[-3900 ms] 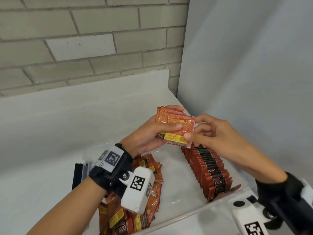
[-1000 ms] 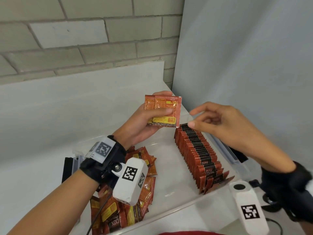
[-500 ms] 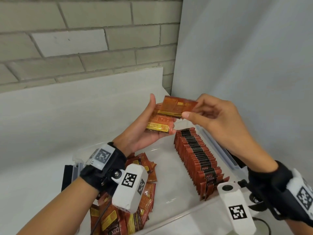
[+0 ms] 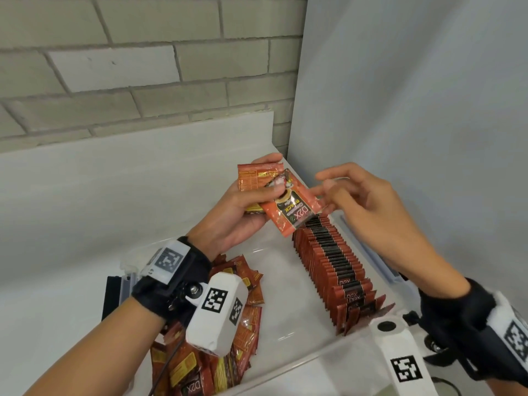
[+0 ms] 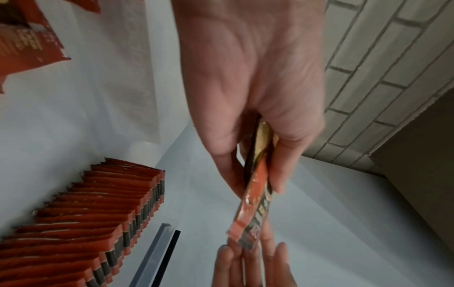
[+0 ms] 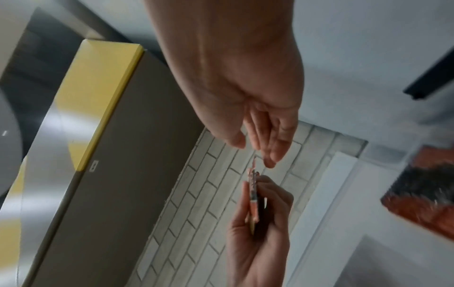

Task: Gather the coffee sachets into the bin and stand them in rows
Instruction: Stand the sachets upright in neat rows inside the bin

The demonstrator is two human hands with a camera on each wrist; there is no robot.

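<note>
Left hand pinches a small stack of sachets; right hand, fingers loose, nudges the front one square before adding it to the standing row.

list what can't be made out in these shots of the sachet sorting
- How many sachets the left hand holds: they overlap in the head view and show edge-on in both wrist views.
- Whether the right hand's fingers touch the front sachet: motion blur in every view.
- The loose pile: partly hidden by the left wrist camera and cut off by the bottom edge, head view.
- The row's count: packed too tightly.
</note>
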